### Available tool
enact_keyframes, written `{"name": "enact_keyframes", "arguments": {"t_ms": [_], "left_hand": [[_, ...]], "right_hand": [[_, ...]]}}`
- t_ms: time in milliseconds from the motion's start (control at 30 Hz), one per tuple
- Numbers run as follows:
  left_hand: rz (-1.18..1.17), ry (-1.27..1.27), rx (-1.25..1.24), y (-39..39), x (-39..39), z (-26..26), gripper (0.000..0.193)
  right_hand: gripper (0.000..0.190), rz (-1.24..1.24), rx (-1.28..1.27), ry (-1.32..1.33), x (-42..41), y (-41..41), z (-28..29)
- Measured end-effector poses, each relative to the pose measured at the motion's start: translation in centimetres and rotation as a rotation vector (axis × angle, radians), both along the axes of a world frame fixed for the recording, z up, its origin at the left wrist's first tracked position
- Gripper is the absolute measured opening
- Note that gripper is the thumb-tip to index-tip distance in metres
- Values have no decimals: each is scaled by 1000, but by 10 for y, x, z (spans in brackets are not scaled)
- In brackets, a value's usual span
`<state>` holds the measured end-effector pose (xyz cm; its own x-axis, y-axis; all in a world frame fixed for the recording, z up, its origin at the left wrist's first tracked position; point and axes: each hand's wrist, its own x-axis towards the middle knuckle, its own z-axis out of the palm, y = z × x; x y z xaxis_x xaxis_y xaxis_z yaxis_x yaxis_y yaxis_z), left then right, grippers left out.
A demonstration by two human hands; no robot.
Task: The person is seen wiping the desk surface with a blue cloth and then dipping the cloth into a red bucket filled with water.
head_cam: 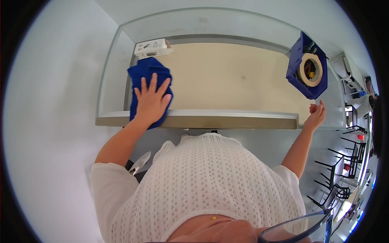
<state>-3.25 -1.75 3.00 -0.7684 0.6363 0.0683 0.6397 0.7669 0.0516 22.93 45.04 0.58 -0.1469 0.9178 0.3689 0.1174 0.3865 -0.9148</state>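
My left hand lies flat with spread fingers on a folded blue cloth at the left end of a beige tabletop. The cloth hangs over the table's front edge. Just behind it lies a white printed cardboard box, its right end flap standing out. On the right, my right hand is over the front corner, its fingers partly curled and nothing seen in them. Right behind that hand sits a blue plastic bin with a roll of tape and other small items inside.
Clear low panels edge the table at the back and sides, and a metal-trimmed rail runs along the front. A white wall is close on the left. Black chairs and tables stand farther off at the right.
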Motion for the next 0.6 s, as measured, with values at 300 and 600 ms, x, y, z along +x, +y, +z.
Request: {"name": "enact_keyframes", "arguments": {"t_ms": [300,600], "left_hand": [[-307,-37,101,129,55,1,52],[-568,-785,718,160,57,18,50]], "right_hand": [[27,26,-24,75,-2,-4,1],[27,-253,225,119,0,-19,8]]}}
